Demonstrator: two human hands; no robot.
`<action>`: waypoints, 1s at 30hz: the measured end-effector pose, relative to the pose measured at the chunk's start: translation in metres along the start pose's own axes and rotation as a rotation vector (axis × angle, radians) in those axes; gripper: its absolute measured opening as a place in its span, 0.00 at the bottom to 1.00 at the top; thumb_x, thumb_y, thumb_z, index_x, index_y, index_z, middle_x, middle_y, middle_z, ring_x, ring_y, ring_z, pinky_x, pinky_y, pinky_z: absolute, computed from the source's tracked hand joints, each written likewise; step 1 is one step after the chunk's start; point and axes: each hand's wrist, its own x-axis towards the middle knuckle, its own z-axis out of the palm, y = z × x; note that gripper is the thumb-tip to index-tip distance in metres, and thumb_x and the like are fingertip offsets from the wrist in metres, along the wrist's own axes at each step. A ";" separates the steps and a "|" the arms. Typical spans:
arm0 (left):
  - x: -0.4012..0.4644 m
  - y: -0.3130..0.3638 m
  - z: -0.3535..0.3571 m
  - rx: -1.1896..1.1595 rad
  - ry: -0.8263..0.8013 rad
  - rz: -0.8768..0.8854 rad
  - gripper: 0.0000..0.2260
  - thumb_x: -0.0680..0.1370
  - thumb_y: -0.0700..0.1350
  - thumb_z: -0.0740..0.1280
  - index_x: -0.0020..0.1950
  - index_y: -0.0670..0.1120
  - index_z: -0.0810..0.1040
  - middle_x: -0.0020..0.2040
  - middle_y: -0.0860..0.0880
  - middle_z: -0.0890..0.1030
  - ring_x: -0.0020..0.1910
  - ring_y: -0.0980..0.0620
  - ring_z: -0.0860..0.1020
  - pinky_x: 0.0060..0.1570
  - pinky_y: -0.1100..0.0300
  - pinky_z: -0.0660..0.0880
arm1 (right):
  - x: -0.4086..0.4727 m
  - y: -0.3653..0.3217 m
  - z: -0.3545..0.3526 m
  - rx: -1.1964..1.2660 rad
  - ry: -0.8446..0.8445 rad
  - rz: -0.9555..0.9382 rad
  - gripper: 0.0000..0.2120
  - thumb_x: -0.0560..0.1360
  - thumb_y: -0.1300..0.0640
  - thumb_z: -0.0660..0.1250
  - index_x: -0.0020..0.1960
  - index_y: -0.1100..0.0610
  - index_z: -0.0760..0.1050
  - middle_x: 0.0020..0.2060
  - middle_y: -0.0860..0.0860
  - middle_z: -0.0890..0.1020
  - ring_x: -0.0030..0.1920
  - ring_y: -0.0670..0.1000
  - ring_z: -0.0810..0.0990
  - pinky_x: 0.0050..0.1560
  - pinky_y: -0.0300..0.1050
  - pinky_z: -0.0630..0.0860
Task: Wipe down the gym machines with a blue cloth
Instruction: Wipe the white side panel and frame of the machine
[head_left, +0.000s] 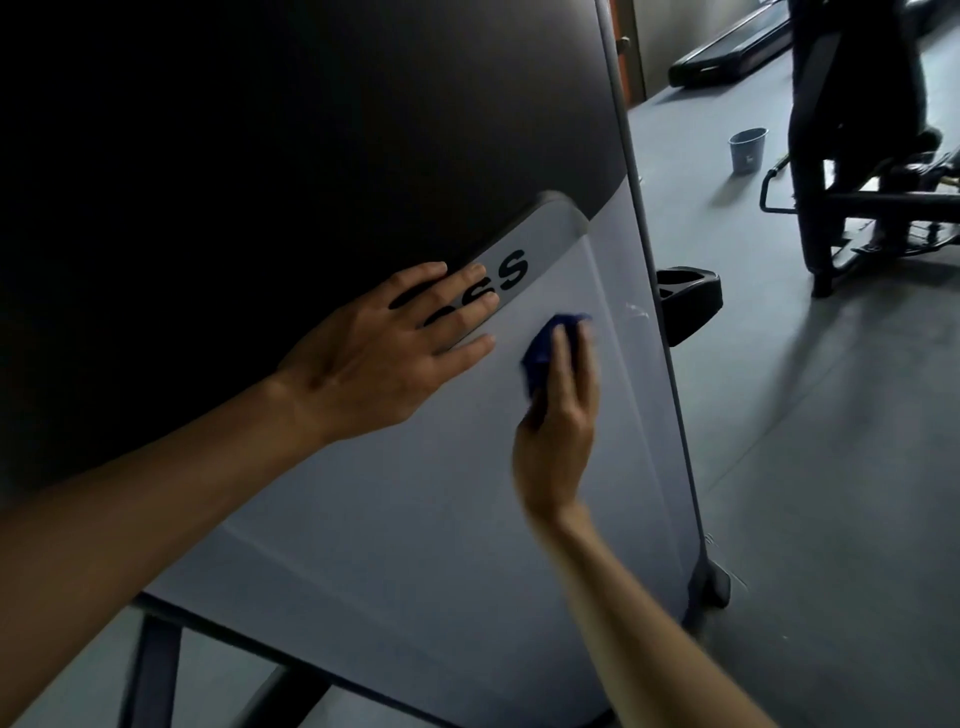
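My left hand (384, 345) lies flat, fingers straight, bracing on the machine's shroud (415, 493). My right hand (553, 431) grips the bunched blue cloth (540, 353) against the pale panel. Smooth, slick plastic: the small soft wad could skid or miss the raised lettered strip (524, 260) and leave streaks.

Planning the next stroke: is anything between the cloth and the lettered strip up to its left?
Yes. The left hand lies flat across the lettered strip, fingers covering part of the lettering. The blue cloth, gripped by the right hand, presses the grey panel just right of those fingers.
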 end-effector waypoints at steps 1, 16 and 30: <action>0.000 0.000 0.000 -0.006 0.005 0.002 0.23 0.84 0.45 0.54 0.80 0.46 0.69 0.82 0.38 0.62 0.82 0.34 0.57 0.79 0.39 0.54 | -0.027 -0.012 0.000 0.021 -0.037 -0.059 0.27 0.79 0.74 0.66 0.76 0.63 0.69 0.78 0.61 0.65 0.80 0.60 0.61 0.77 0.57 0.67; -0.001 0.000 0.000 0.059 -0.066 0.068 0.37 0.81 0.69 0.56 0.83 0.47 0.62 0.84 0.40 0.58 0.83 0.36 0.52 0.79 0.34 0.52 | 0.017 0.031 -0.004 -0.094 0.002 0.239 0.29 0.79 0.73 0.64 0.78 0.62 0.66 0.78 0.60 0.66 0.78 0.59 0.63 0.76 0.59 0.67; -0.002 -0.001 0.008 0.114 -0.009 0.084 0.24 0.87 0.51 0.52 0.82 0.47 0.65 0.83 0.40 0.61 0.83 0.35 0.55 0.78 0.34 0.55 | 0.029 0.080 -0.016 -0.044 -0.098 0.289 0.32 0.76 0.78 0.62 0.77 0.61 0.68 0.76 0.60 0.68 0.76 0.61 0.66 0.74 0.61 0.70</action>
